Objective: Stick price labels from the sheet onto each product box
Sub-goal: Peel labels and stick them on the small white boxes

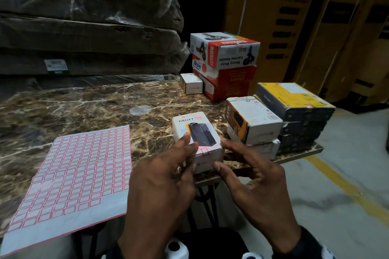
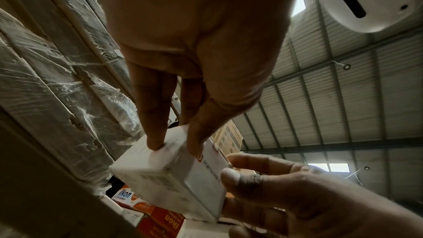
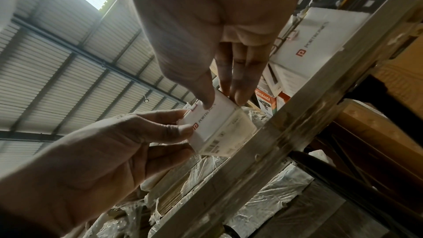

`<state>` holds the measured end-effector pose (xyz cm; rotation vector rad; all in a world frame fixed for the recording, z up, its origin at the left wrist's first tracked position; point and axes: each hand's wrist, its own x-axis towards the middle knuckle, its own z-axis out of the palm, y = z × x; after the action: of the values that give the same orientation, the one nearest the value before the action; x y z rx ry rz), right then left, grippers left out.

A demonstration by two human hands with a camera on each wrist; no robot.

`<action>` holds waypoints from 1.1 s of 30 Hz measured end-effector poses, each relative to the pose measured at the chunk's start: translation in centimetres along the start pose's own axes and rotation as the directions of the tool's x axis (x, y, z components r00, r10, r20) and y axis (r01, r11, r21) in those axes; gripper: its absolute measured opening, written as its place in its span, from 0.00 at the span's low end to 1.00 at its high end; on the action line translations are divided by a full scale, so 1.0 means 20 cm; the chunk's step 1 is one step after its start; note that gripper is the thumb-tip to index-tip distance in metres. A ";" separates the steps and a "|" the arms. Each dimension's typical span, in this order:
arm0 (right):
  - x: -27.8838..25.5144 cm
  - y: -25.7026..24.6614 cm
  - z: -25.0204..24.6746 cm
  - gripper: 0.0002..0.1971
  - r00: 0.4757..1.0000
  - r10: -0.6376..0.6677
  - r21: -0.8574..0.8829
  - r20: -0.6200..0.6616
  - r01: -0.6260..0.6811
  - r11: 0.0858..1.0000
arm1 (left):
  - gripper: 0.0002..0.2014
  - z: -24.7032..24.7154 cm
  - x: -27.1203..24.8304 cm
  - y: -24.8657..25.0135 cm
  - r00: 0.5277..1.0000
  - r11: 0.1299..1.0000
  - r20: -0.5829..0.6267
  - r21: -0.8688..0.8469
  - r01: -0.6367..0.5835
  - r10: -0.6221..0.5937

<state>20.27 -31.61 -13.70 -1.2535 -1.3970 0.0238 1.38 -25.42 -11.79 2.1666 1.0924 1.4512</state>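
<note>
Halley box gripped at surface's near edge: left hand fingers curled at 9 o'clock, right hand pinching at 3 o'clock.

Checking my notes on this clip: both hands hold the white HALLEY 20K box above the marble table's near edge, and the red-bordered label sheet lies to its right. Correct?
One detail is wrong: the red-bordered label sheet lies to the left of the white HALLEY 20K box, not its right, as the head view shows. The rest stands: the left hand and right hand both hold that box above the marble table's near edge.
</note>
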 end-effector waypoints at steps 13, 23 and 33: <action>0.23 -0.14 -0.34 0.27 0.982 -0.073 -0.098 -0.174 0.056 0.994 | 0.20 -0.07 0.40 0.40 0.996 0.998 0.065 0.008 -0.066 0.065; 0.31 -0.06 -0.47 0.25 0.968 0.023 -0.088 -0.252 -0.047 0.995 | 0.15 0.15 0.57 0.63 0.939 0.923 0.230 0.231 -0.307 0.255; 0.28 -0.09 -0.50 0.26 0.969 0.044 -0.145 -0.242 -0.081 0.986 | 0.20 0.16 0.52 0.61 0.946 0.965 0.274 0.142 -0.221 0.176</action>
<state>27.91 -34.84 -5.62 -1.3796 -1.1677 -0.1894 11.31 -25.32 1.15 2.5663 0.9573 1.1391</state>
